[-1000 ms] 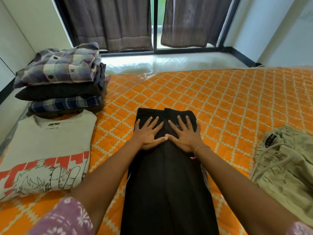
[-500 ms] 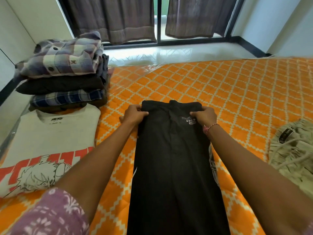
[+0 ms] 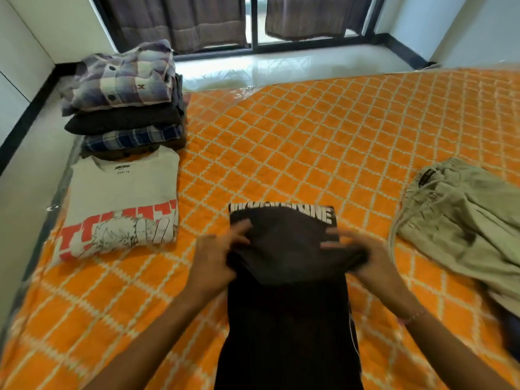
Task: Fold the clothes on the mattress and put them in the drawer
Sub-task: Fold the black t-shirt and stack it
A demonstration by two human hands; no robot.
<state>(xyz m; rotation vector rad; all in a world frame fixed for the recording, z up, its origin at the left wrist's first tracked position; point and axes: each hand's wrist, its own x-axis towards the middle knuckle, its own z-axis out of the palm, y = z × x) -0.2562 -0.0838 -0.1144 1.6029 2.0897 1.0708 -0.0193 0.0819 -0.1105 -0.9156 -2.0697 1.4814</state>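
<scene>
- Black garment (image 3: 287, 305): a band of bold white block capitals runs along its far edge, partly covered by the folded-over cloth. The letters are cut off and blurred; the end looks like "…KINE", and the rest cannot be read.
- White T-shirt (image 3: 123, 192): a small dark printed label sits inside the neck, two short lines, too small to read. Across the chest are large red block letters behind a line drawing; only their upper strokes show, so no word can be made out.
- Khaki trousers (image 3: 472, 220): a small black tag at the waistband carries pale lettering, too small to read.
</scene>
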